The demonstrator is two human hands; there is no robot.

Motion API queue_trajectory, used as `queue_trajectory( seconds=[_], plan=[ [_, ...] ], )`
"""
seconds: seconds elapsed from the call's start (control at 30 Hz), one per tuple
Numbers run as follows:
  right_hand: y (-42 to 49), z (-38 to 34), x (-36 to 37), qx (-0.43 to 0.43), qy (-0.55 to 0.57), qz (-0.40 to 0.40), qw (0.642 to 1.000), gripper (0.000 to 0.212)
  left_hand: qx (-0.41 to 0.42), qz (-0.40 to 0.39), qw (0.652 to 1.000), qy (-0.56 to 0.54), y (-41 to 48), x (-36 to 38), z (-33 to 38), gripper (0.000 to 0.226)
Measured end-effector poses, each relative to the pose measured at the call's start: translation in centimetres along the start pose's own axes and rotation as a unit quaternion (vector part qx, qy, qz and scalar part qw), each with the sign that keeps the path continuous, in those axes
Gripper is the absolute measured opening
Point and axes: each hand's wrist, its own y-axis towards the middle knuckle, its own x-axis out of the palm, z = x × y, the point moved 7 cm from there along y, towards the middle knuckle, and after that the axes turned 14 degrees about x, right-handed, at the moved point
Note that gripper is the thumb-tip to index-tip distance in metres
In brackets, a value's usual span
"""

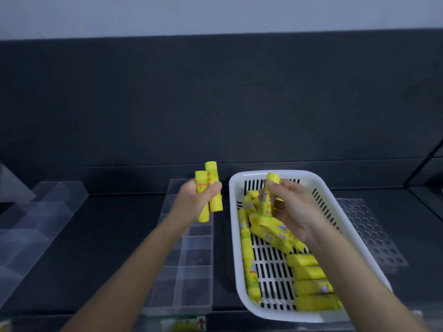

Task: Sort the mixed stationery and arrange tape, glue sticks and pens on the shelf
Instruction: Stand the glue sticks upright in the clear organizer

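Your left hand (196, 200) is closed around two yellow glue sticks (209, 191), held roughly upright side by side above the far end of a clear divided tray (189, 267). Your right hand (290, 207) pinches a third glue stick (269, 200) between thumb and fingers, tilted a little, just above the far part of a white slotted basket (236, 236). More glue sticks (309, 281) lie loose in that basket: one long row runs down its left wall, a heap sits under your right hand, and several lie crosswise near the front right corner, partly hidden by your forearm. Basket and divided tray stand side by side on a dark shelf (107, 236), the tray on the left with its small compartments running towards you. Further left sits a clear stepped stand (36, 224). To the right of the basket lies a clear panel with rows of round holes (374, 233). Behind everything rises a dark back wall.
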Motion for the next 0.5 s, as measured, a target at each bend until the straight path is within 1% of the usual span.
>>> queue_trajectory(
  seconds=[0.1,0.2,0.3,0.4,0.5],
  plan=[
    [0.5,0.2,3.0,-0.033,-0.046,0.035,0.998,0.012,-0.039,0.043,0.994,-0.092,0.0,-3.2,-1.5,0.016],
    [1.2,0.2,6.3,-0.061,-0.096,0.061,0.992,0.002,-0.105,0.094,0.973,-0.183,-0.3,-6.3,-3.6,0.013],
    [2.2,-0.1,9.3,-0.097,-0.151,0.084,0.980,0.004,-0.143,0.120,0.953,-0.240,-0.5,-8.9,-5.2,0.007],
    [3.6,-0.7,12.1,-0.138,-0.222,0.120,0.958,0.004,-0.172,0.127,0.930,-0.299,-0.4,-10.7,-6.3,0.021],
    [5.6,-1.4,14.6,-0.162,-0.250,0.150,0.943,0.011,-0.193,0.134,0.911,-0.339,-0.3,-12.1,-7.4,0.023]
  ],
)
